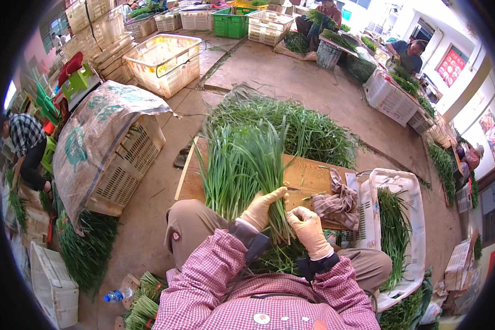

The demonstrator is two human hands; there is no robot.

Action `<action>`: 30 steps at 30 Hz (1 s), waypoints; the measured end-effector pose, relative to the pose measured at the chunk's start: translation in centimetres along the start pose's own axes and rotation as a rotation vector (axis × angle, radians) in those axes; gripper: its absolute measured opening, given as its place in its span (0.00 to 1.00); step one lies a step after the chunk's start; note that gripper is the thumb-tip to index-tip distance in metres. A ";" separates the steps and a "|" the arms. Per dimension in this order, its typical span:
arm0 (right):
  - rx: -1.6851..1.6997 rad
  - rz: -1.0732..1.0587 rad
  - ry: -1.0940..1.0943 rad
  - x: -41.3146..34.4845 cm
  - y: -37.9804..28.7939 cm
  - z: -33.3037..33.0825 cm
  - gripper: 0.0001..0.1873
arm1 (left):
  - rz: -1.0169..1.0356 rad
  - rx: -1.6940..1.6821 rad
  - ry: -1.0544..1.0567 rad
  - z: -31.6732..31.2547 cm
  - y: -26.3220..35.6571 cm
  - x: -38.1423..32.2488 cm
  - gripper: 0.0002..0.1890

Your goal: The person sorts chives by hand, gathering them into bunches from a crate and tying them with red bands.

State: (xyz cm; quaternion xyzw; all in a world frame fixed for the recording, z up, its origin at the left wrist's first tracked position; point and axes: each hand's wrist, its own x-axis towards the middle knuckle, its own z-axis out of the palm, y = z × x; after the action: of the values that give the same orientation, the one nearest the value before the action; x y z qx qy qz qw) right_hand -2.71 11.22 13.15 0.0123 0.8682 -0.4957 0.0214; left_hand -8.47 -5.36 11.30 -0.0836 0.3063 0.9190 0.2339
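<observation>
My left hand (268,206), in a pale glove, grips a bunch of green garlic chives (268,150) around its lower stems. The leaves point away from me and the stem ends hang toward my lap. Beside those stem ends is my gloved right hand (310,232), its fingers curled at the bunch's right edge; whether it pinches a stalk is hidden. More loose chives (222,173) lie side by side on a wooden board (309,171) before me. A crumpled checked cloth (337,202) rests on the board's right part.
Beyond the board spreads a heap of chives (313,128). A white plastic basket (414,247) holding greens stands right. Left are a sack-covered crate (128,165) and a water bottle (119,294) near tied bundles (142,309). Other people work farther off, including one person (27,140) bending at left.
</observation>
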 end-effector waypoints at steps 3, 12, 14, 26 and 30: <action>0.148 0.098 -0.043 -0.2 0.0 -0.6 0.09 | -0.033 0.051 0.032 0.2 0.1 0.0 0.18; 0.043 0.215 -0.209 -2.0 2.6 -1.2 0.14 | 0.012 0.075 0.178 -1.1 -0.2 0.9 0.16; -0.182 0.172 -0.260 -3.4 4.2 -1.3 0.15 | 0.077 0.021 0.203 -1.5 0.3 1.2 0.17; -0.377 -0.201 0.082 -3.8 1.1 -0.6 0.41 | 0.293 -0.022 0.349 -0.6 -1.1 1.7 0.14; -0.397 -0.127 -0.069 -1.8 0.8 1.1 0.28 | 0.137 -0.078 0.254 -0.6 -1.1 1.0 0.14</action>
State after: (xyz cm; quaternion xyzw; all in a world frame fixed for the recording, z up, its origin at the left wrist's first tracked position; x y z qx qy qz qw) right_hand -0.88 10.69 11.98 -0.0639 0.9466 -0.3153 0.0219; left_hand -8.81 -4.61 9.95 -0.1873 0.3026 0.9259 0.1267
